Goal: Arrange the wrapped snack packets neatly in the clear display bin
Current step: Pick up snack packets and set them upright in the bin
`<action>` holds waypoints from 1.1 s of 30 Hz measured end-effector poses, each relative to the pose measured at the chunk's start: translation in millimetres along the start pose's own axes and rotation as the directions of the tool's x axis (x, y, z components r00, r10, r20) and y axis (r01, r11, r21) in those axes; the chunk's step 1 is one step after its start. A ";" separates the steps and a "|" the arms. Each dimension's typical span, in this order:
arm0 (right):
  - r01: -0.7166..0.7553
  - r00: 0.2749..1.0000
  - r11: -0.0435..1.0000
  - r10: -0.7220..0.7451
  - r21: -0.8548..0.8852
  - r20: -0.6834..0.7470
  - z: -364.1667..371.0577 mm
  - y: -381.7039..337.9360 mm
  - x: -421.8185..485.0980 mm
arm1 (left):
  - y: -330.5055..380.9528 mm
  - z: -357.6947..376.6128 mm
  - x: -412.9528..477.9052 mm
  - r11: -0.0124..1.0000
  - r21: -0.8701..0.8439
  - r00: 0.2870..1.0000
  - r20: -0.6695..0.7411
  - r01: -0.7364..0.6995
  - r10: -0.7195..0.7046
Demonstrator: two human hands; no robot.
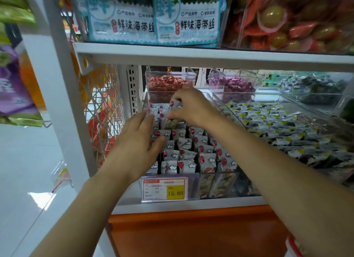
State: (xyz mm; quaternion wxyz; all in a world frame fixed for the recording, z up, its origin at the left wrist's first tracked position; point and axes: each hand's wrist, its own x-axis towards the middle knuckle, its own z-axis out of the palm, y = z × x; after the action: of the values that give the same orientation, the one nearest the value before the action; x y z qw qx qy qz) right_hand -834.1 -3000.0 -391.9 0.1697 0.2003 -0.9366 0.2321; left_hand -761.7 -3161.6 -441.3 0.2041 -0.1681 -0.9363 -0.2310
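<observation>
Our right hand (189,106) pinches one wrapped packet (175,104) in the upper centre of the frame, over the far end of the clear display bin (218,175). Our left hand (138,141) lies spread, fingers straight, on the standing rows (193,157) at the bin's left side. We judge that wedging the packet in crooked, or leaning harder with the left hand, could topple neighbouring packets.

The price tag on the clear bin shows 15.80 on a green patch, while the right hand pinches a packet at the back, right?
No. In the head view the patch on the price tag is yellow, not green. The right hand does pinch a packet at the back of the clear bin.
</observation>
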 end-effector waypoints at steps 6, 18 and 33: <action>0.024 0.970 0.996 -0.002 -0.088 0.242 22.9 -2.6 3.1 | -1.1 1.1 0.3 0.999 -0.051 1.000 -0.005 0.001 -0.001; -0.061 0.996 0.993 0.053 0.101 0.075 20.1 16.8 29.0 | -2.7 2.7 0.2 0.996 -0.083 1.000 -0.005 -0.014 0.013; -0.049 0.969 0.956 0.115 0.288 -0.218 9.2 11.6 21.3 | -0.1 1.5 -1.4 0.998 -0.065 0.997 -0.069 -0.023 0.018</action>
State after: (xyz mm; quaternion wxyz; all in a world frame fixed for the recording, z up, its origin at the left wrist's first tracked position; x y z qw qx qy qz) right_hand -859.7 -3001.5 -395.1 0.2384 0.1545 -0.8754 0.3911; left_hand -761.0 -3161.2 -443.1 0.2329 -0.1764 -0.9189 -0.2651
